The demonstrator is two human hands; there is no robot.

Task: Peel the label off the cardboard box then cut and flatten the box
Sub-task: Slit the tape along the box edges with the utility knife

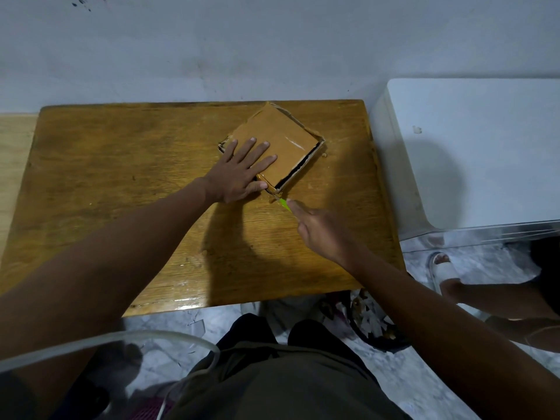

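Note:
A small brown cardboard box (285,140) lies turned like a diamond on the wooden table (121,165), near its far right side. Its near-right edge shows a dark gap. My left hand (242,171) presses flat on the box's near-left part, fingers spread. My right hand (321,231) grips a cutter with a green handle (284,204). The blade tip meets the box's nearest corner, just below my left thumb. The label is not visible.
A white appliance (472,153) stands right of the table against the grey wall. Another person's sandalled foot (445,268) is on the marble floor at right. A dark bin with paper scraps (372,322) sits under the table's near right corner.

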